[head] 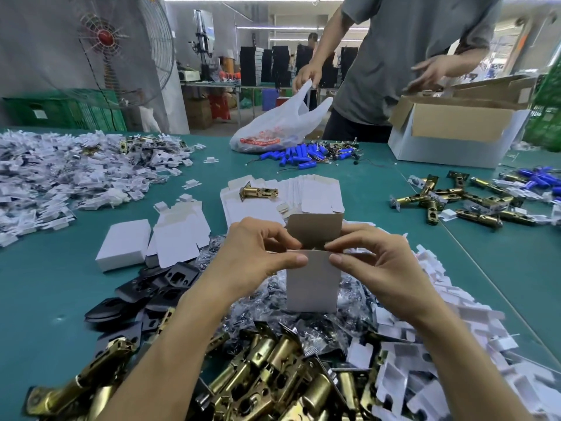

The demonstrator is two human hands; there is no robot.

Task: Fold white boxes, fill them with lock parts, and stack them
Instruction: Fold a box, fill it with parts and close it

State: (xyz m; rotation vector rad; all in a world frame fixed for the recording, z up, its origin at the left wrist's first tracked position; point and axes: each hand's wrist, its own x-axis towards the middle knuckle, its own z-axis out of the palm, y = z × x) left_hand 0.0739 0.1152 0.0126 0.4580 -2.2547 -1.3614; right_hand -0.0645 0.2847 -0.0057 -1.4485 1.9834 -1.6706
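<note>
I hold a small white box [312, 284] upright over the table, its brown-lined lid flap standing open at the top. My left hand [258, 253] pinches the box's top left edge with thumb and fingers. My right hand [368, 256] pinches the top right edge the same way. Brass latch bolts [267, 372] lie heaped just below my forearms. Black strike plates [158, 287] sit to the lower left, bagged screws [349, 296] under the box. Flat unfolded box blanks [315, 189] lie stacked beyond, and one closed white box [124, 244] rests to the left.
White paper inserts are piled at far left [60, 177] and along the right [455, 314]. Across the green table a person in a grey shirt [403, 56] handles a plastic bag [273, 126] and a large carton [455, 132]. Blue batteries [303, 154] and more latches [455, 199] lie there.
</note>
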